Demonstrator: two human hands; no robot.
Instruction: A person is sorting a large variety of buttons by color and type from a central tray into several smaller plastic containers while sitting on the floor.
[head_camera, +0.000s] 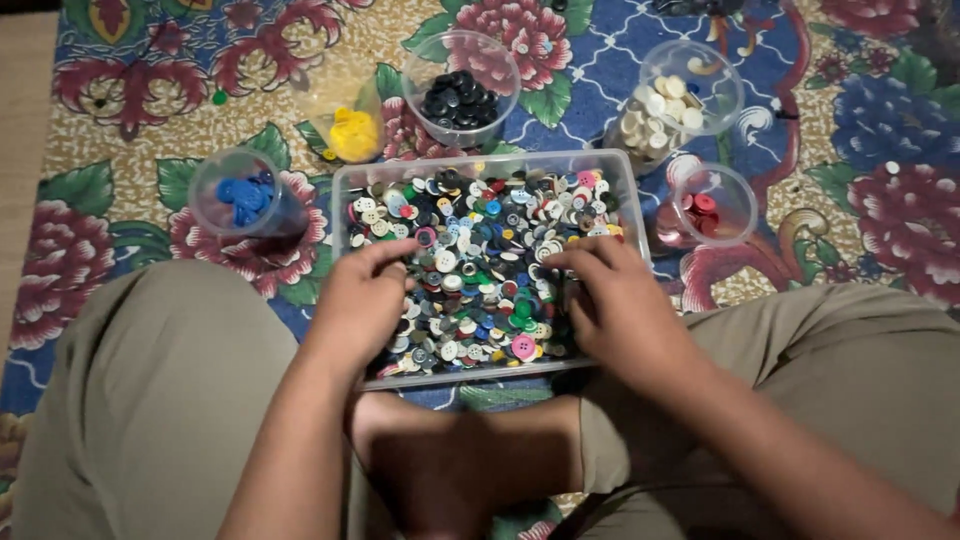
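mixed coloured plastic buttons (480, 270) in clear rectangular tub (628, 190): left hand (360, 300), right hand (620, 305) sifting, fingers loose (grip holding nothing visible); sorted cups nearby.

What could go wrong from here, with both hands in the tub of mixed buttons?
1. The clear tub sits at the person's crossed legs; a push from the left hand or right hand might tip it and spill buttons onto the patterned rug.
2. The blue-button cup and red-button cup stand close to the knees and could get knocked.
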